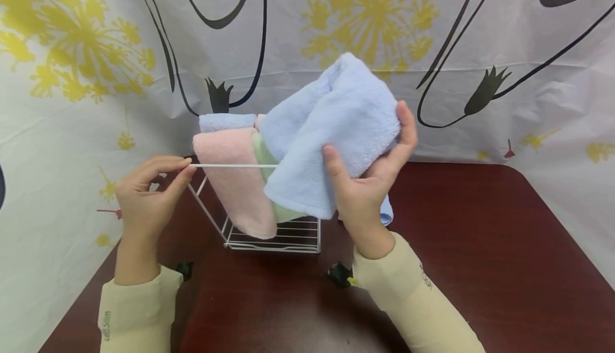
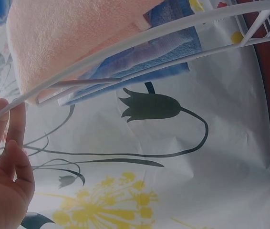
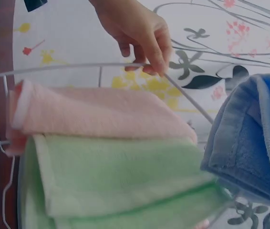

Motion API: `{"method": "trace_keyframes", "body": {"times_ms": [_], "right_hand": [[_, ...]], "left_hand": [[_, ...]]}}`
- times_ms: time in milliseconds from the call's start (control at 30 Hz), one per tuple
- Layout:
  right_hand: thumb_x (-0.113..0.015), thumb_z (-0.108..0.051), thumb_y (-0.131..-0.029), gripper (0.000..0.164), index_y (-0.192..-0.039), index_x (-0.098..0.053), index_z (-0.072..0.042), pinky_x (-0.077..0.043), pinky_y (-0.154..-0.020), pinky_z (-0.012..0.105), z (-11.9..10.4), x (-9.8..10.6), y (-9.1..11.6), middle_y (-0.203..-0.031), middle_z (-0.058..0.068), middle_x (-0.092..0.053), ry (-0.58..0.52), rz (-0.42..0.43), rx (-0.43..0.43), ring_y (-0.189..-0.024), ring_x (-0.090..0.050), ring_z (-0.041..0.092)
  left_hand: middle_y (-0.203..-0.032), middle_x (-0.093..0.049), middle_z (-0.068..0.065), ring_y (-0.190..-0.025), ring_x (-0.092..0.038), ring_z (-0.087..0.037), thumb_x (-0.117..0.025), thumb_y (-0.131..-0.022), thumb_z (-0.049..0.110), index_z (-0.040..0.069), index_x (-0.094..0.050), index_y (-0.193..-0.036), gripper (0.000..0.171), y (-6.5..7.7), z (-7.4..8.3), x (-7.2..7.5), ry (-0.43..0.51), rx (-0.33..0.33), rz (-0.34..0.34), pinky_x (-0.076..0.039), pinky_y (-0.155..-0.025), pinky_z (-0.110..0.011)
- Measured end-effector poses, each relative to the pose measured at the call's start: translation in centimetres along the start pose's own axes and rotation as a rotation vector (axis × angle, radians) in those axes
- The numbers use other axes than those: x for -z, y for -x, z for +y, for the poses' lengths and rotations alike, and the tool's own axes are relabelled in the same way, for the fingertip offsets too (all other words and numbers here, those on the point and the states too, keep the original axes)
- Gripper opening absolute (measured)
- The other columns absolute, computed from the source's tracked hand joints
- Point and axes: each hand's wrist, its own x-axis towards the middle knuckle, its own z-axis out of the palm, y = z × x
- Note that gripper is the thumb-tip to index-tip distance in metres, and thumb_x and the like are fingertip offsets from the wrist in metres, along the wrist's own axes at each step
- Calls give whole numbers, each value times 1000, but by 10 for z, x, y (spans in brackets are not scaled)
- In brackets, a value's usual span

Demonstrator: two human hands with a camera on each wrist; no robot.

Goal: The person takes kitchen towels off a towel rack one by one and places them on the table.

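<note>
At the left, my left hand (image 1: 149, 193) pinches the upper corner of a white wire rack (image 1: 230, 166) between thumb and fingers. My right hand (image 1: 367, 193) grips a folded light blue towel (image 1: 336, 128), raised over the rack's right side, thumb on the near face and fingers behind. A rolled or folded pink towel (image 1: 230, 182) stands tilted in the rack. Beside it is a green towel (image 3: 125, 176), partly covered by the blue one in the head view. Another blue towel (image 1: 226, 123) shows behind the pink one. In the right wrist view, my right hand is hidden.
A further blue cloth (image 1: 386, 211) lies behind my right wrist, mostly hidden. The rack's base (image 1: 274, 248) is close over the dark red table (image 1: 461, 246). A white patterned sheet (image 1: 298, 32) hangs behind and at both sides.
</note>
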Motion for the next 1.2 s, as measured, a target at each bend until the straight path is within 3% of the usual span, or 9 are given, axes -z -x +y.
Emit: {"method": "trace_keyframes", "body": {"times_ms": [233,500,667,933,1200], "right_hand": [[-90,-25,-71,109,-144,-16,7,-41,-103,39,-3,15,-19,-139,17,-42,-89,97,19,-122,-46,36],[-91,-22,-65,105,-141,-24,6,-36,-108,38,-8,42,-32,-143,16,-38,-43,135,11,-126,-44,33],[-90,-20,-65,100,-139,-29,5,-36,-107,37,-3,62,-29,-136,17,-43,36,106,4,-124,-44,34],[-86,-30,-70,90,-134,-36,9,-31,-112,35,15,100,-13,-138,10,-42,325,-7,37,-128,-42,27],[-81,-12,-74,81,-134,-33,12,-30,-110,31,25,134,-2,-140,4,-41,421,-95,-9,-130,-41,24]], "left_hand": [[-87,-74,9,-71,-58,-2,-79,-74,-11,-7,-77,-89,16,0,-2,-1,23,6,20,-41,-58,-12],[-88,-74,9,-71,-57,-1,-79,-74,-10,-8,-76,-89,15,-1,-5,-2,25,-6,8,-40,-58,-12],[-88,-74,11,-70,-57,-1,-79,-74,-10,-8,-76,-89,15,0,-5,-1,18,-4,9,-40,-58,-12],[-85,-75,3,-71,-59,-2,-79,-74,-10,-4,-78,-88,15,1,-6,0,27,-4,15,-41,-58,-13],[-86,-75,3,-72,-60,-2,-79,-75,-10,-3,-78,-90,17,1,-4,-1,17,3,17,-42,-59,-12]]}}
